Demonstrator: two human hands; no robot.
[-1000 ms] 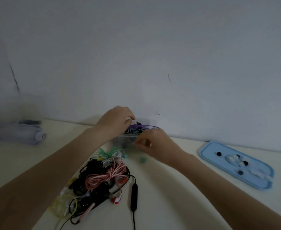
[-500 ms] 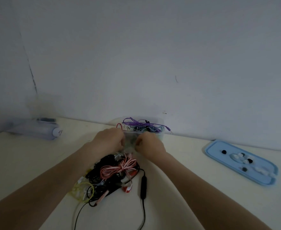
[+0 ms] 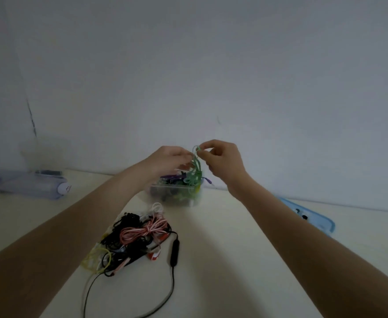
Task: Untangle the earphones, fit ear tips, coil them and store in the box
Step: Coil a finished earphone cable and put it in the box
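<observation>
Both hands are raised above the clear box (image 3: 174,198), which stands near the far edge of the surface (image 3: 234,260), close to the wall. The right hand (image 3: 222,161) pinches the top loop of the green earphones (image 3: 196,171) between thumb and forefinger, its other fingers curled in. The left hand (image 3: 170,160) holds the same green cable just beside it, fingertips closed on the strands a little lower down. The green cable hangs from the two hands in loose loops, and its lower part reaches down into the box, lying against the box's right-hand wall. Purple cable (image 3: 172,177) and darker cables lie across the top of the box; what else is inside is blurred.

Nearer the person, left of the middle of the surface, lies a tangled pile of earphones (image 3: 133,239): mostly black cable, with a pink-and-white striped bundle (image 3: 142,230) on top, a yellow loop (image 3: 96,258) at its near-left side and a red-and-white earpiece (image 3: 154,255) at its right. A black cable with an inline remote (image 3: 174,251) runs from the pile toward the near edge.

Toward the right edge a light blue tray (image 3: 321,223) lies flat, partly hidden behind the right forearm, with small dark and pale ear tips (image 3: 303,216) on it. At the far left edge a pale bottle-like object (image 3: 39,187) lies on its side.
</observation>
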